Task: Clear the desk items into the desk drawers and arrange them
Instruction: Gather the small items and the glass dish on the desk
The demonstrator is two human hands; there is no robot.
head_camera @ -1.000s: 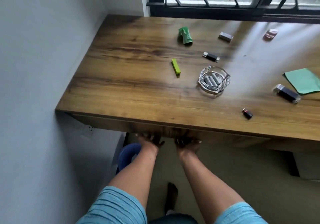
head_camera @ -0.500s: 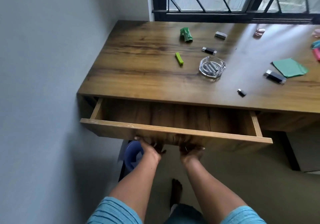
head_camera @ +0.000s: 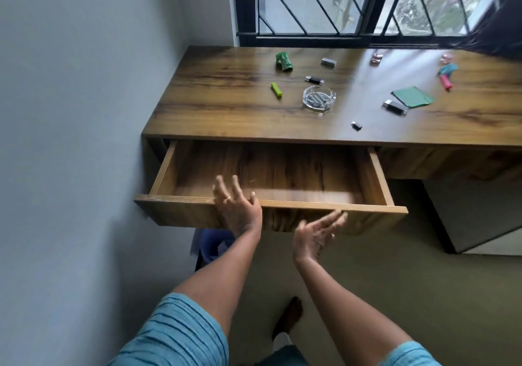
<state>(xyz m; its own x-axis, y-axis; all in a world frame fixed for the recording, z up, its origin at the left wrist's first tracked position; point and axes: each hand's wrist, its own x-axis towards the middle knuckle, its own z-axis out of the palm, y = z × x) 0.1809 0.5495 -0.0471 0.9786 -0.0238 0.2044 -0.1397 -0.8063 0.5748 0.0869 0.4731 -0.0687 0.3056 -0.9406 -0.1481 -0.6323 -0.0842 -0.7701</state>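
The wooden desk (head_camera: 226,111) has its left drawer (head_camera: 375,179) pulled far out, with nothing visible inside. My left hand (head_camera: 237,207) hovers over the drawer's front edge, fingers spread, holding nothing. My right hand (head_camera: 317,232) is open, palm up, just in front of the drawer face. On the desktop lie a glass ashtray (head_camera: 319,97), a lime stick (head_camera: 276,90), a crumpled green wrapper (head_camera: 284,61), a black lighter (head_camera: 314,80), a grey block (head_camera: 328,62), a small black adapter (head_camera: 356,125), a black USB stick (head_camera: 395,107) and a green cloth (head_camera: 412,96).
A wall stands close on the left. A barred window (head_camera: 339,3) runs behind the desk. Pink and teal items (head_camera: 446,75) and small pinkish objects (head_camera: 377,57) lie at the far right. A blue bin (head_camera: 211,247) sits on the floor under the drawer.
The drawer went from closed to fully pulled out. Both hands have let go of its underside and risen, fingers now spread.
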